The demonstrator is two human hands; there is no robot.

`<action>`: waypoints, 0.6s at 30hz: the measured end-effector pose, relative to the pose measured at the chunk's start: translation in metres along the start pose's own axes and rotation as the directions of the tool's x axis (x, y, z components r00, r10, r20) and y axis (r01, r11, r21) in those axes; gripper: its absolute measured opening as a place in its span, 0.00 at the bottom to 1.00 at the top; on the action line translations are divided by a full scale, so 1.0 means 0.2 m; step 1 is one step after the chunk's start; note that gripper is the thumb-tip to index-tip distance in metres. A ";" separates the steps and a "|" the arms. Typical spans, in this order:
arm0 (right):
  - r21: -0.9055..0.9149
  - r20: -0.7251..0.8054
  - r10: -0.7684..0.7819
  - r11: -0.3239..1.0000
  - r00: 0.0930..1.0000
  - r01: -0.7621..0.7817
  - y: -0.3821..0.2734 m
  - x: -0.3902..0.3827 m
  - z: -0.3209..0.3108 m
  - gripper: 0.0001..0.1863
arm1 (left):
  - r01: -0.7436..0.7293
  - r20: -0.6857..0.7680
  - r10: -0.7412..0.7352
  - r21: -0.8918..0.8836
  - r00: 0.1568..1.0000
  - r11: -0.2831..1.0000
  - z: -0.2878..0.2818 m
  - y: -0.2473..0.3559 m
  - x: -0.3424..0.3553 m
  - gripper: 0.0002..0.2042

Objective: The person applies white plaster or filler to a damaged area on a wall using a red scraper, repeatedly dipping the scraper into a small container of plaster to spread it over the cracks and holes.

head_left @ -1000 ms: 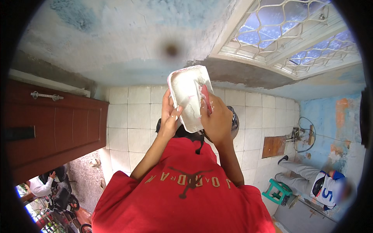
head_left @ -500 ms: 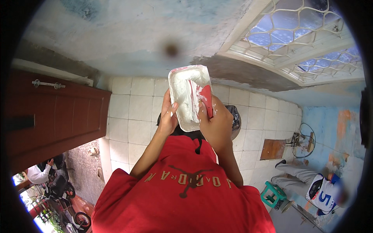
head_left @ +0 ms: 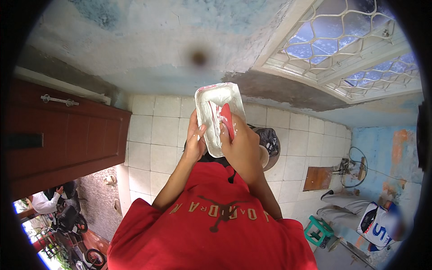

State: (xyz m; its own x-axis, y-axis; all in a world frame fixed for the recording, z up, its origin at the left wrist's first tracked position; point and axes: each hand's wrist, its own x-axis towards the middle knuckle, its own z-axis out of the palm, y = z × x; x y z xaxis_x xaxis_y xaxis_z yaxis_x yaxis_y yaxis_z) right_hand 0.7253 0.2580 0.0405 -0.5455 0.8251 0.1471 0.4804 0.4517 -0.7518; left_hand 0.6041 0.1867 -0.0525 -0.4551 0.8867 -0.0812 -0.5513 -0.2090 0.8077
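A shallow rectangular tray (head_left: 231,93), its inside smeared with white paste, is held up in front of me by my left hand (head_left: 195,140), closed around its left edge. My right hand (head_left: 243,141) grips a putty knife (head_left: 227,118) by its red handle. The knife's wide blade, coated in the white paste, lies inside the tray toward its left wall. White specks dot the fingers of both hands. My right fingers hide part of the tray's right side.
Ahead rises a patchy plastered wall (head_left: 153,49), with a grilled window (head_left: 333,49) to the right. A brown door (head_left: 85,130) stands left. Behind the tray is a bucket (head_left: 265,155) with a black bag (head_left: 268,140). A green stool (head_left: 318,230) and another person (head_left: 373,225) are at the right.
The putty knife and my right hand have shifted left across the tray. The tray sits slightly lower in view, and more of the bucket shows.
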 end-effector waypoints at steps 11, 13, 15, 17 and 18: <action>0.064 -0.053 -0.052 0.996 0.997 0.055 0.06 0.01 0.06 0.15 | 0.028 0.011 -0.028 0.041 1.000 0.999 0.00 0.01 -0.01 0.38; 0.118 -0.071 0.061 0.992 0.996 -0.052 0.04 0.00 0.00 0.16 | 0.031 -0.010 -0.031 0.046 0.999 0.998 -0.01 0.01 -0.01 0.38; 0.198 -0.096 0.101 0.977 0.990 -0.081 0.05 0.00 -0.04 0.15 | 0.058 -0.044 -0.056 0.034 0.997 0.998 -0.03 0.02 -0.01 0.39; 0.280 -0.108 0.177 0.950 0.978 -0.141 0.08 0.00 -0.09 0.13 | 0.062 -0.053 -0.061 0.034 0.997 0.997 -0.04 0.04 -0.01 0.38; 0.279 -0.108 0.175 0.950 0.979 -0.139 0.12 0.01 -0.09 0.13 | 0.067 -0.063 -0.065 0.035 0.996 0.997 -0.04 0.05 -0.01 0.38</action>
State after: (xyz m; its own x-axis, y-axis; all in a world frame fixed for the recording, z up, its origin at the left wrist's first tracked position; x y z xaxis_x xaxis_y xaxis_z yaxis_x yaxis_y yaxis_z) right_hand 0.7486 0.2761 0.0348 -0.3755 0.9232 0.0816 0.3405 0.2193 -0.9143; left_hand 0.5939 0.1795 -0.0499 -0.4616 0.8706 -0.1703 -0.5561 -0.1345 0.8202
